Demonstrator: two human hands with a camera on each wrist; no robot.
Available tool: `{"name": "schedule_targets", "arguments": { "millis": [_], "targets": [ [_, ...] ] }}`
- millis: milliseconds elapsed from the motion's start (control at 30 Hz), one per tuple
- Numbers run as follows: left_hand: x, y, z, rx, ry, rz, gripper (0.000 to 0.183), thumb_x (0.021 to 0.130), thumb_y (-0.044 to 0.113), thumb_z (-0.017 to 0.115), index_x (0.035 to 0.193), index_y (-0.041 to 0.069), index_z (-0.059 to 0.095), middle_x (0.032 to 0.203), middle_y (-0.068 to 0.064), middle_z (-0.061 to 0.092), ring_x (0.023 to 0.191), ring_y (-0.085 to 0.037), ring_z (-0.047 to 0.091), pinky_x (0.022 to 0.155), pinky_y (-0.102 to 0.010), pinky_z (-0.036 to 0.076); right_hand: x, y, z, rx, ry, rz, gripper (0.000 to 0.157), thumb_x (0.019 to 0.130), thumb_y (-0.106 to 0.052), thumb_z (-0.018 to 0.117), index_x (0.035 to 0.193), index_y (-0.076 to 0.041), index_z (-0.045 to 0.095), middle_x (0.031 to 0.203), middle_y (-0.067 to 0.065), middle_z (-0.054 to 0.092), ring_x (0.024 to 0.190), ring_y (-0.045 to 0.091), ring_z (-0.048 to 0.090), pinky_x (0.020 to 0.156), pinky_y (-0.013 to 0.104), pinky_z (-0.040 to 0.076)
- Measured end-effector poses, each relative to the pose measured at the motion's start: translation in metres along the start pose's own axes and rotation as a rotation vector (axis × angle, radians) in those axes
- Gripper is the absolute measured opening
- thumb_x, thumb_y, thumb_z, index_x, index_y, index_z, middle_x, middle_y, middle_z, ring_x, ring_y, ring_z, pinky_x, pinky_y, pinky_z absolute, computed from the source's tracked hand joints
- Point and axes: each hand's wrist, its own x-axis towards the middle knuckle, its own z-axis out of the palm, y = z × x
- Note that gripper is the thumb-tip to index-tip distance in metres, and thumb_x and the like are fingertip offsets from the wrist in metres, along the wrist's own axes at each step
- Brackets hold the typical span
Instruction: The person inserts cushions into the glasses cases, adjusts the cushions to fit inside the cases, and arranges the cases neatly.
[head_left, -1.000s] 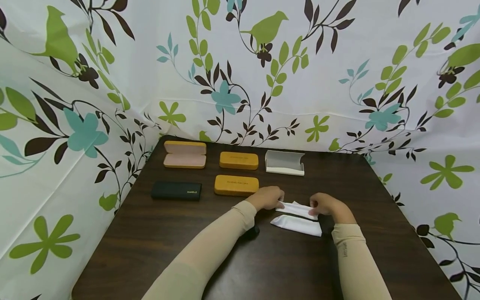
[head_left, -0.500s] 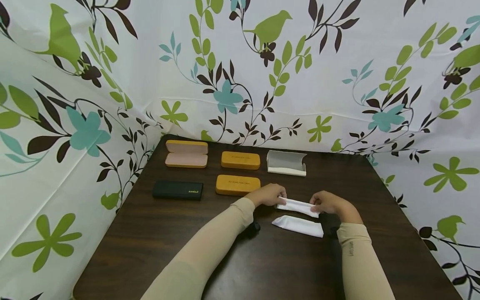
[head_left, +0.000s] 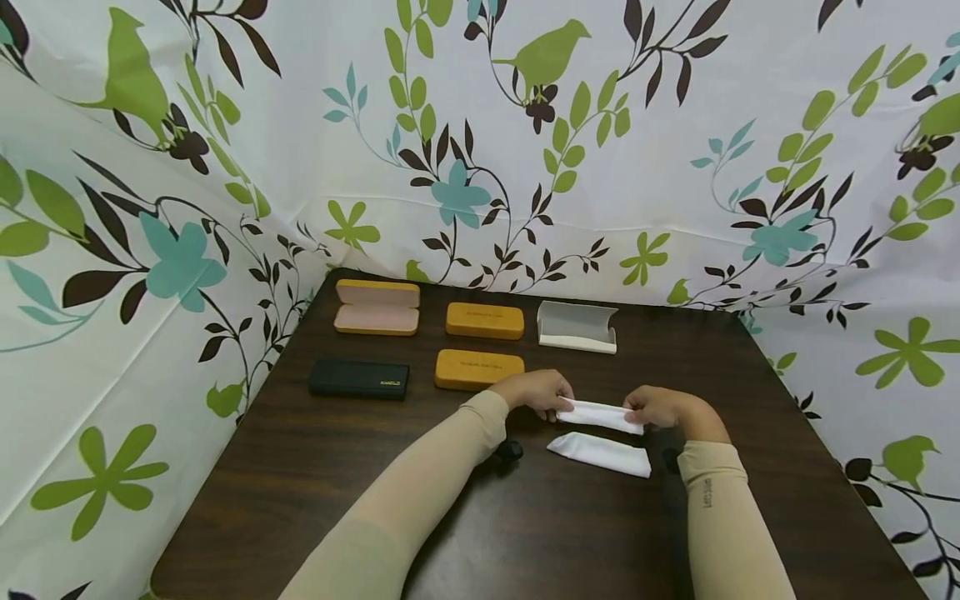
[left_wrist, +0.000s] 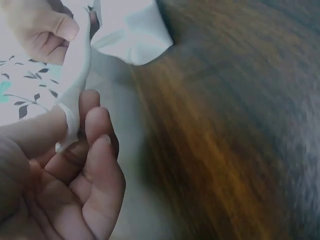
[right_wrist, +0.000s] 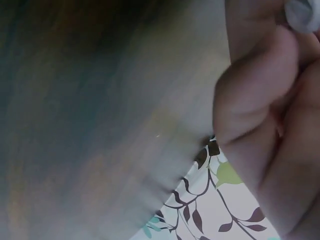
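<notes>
A folded white cloth is stretched lengthwise between both hands, over the right half of the table. My left hand pinches its left end; the left wrist view shows the cloth's edge between thumb and fingers. At the other end, my right hand pinches it with thumb and curled fingers, and a bit of white fabric shows at the corner of the right wrist view. Nearer to me, a second folded white cloth lies on the table, its left end tapering.
Behind the hands stand two closed yellow cases, one behind the other. An open yellow case with pink lining and a dark case are to the left. An open white case sits at the back. Patterned curtains border the dark table.
The held cloth's upper edge, with a corner poking up a second ago, is now smooth and straighter. Both hands keep their grip on its ends. The whole head view has shifted slightly.
</notes>
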Motion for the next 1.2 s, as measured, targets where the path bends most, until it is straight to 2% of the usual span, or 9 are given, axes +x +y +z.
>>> {"name": "schedule_targets", "arguments": {
  "millis": [100,233,333,533,667,800,1033,1200],
  "targets": [
    [-0.004,-0.003,-0.004,-0.087,0.009,-0.016,0.017,0.105,0.015,0.058,0.107,0.004,0.07,0.076,-0.004,0.064,0.067,-0.014,0.065,0.061,-0.026,0.056,0.002,-0.001,-0.001,-0.005,-0.004,-0.027,0.014,0.101,-0.011,0.062,0.089,-0.004,0.062,0.081,0.003,0.057,0.079,0.019,0.056,0.076,0.044,0.056],
    [-0.011,-0.007,-0.01,-0.206,0.042,-0.051,0.016,0.104,0.015,0.059,0.101,0.004,0.069,0.079,-0.007,0.064,0.071,-0.017,0.066,0.065,-0.031,0.058,0.006,-0.003,-0.003,0.079,-0.015,-0.082,0.012,0.101,-0.009,0.061,0.092,0.0,0.063,0.079,0.003,0.059,0.075,0.018,0.059,0.069,0.036,0.053],
    [-0.015,-0.007,-0.014,-0.269,0.04,-0.056,0.015,0.104,0.015,0.059,0.099,0.004,0.068,0.08,-0.007,0.064,0.073,-0.017,0.066,0.068,-0.034,0.059,0.01,-0.005,-0.003,0.162,-0.022,-0.097,0.012,0.101,-0.008,0.061,0.094,0.002,0.063,0.079,0.003,0.06,0.074,0.018,0.061,0.065,0.032,0.051],
    [-0.025,-0.007,-0.024,-0.346,0.026,-0.049,0.016,0.105,0.013,0.057,0.102,0.001,0.068,0.08,-0.008,0.063,0.074,-0.017,0.065,0.067,-0.031,0.058,0.017,-0.01,-0.006,0.208,-0.025,-0.109,0.014,0.102,-0.009,0.059,0.097,0.003,0.063,0.077,0.003,0.06,0.07,0.016,0.06,0.061,0.03,0.048],
    [-0.033,-0.014,-0.033,-0.405,0.044,-0.068,0.015,0.104,0.012,0.058,0.107,0.0,0.068,0.08,-0.008,0.061,0.074,-0.018,0.063,0.064,-0.027,0.056,0.023,-0.018,-0.009,0.222,-0.033,-0.134,0.014,0.103,-0.008,0.058,0.099,0.004,0.063,0.078,0.006,0.062,0.068,0.016,0.059,0.06,0.03,0.048],
    [-0.04,-0.025,-0.043,-0.431,0.066,-0.074,0.016,0.104,0.013,0.059,0.106,0.0,0.068,0.08,-0.008,0.062,0.073,-0.017,0.063,0.063,-0.026,0.055,0.032,-0.024,-0.012,0.237,-0.026,-0.146,0.013,0.103,-0.007,0.058,0.103,0.004,0.064,0.081,0.009,0.063,0.071,0.017,0.06,0.062,0.031,0.049],
    [-0.058,-0.033,-0.06,-0.455,0.096,-0.101,0.019,0.105,0.013,0.057,0.11,-0.002,0.068,0.082,-0.011,0.066,0.073,-0.017,0.063,0.064,-0.025,0.054,0.046,-0.04,-0.017,0.251,-0.023,-0.155,0.016,0.103,-0.008,0.058,0.108,0.006,0.062,0.087,0.01,0.062,0.077,0.02,0.061,0.067,0.033,0.051],
    [-0.063,-0.044,-0.069,-0.481,0.122,-0.116,0.022,0.106,0.015,0.056,0.112,-0.003,0.067,0.084,-0.009,0.065,0.074,-0.015,0.063,0.065,-0.025,0.055,0.056,-0.051,-0.019,0.272,-0.022,-0.163,0.016,0.103,-0.007,0.057,0.11,0.007,0.062,0.089,0.013,0.063,0.077,0.019,0.06,0.067,0.031,0.051]
  ]
}}
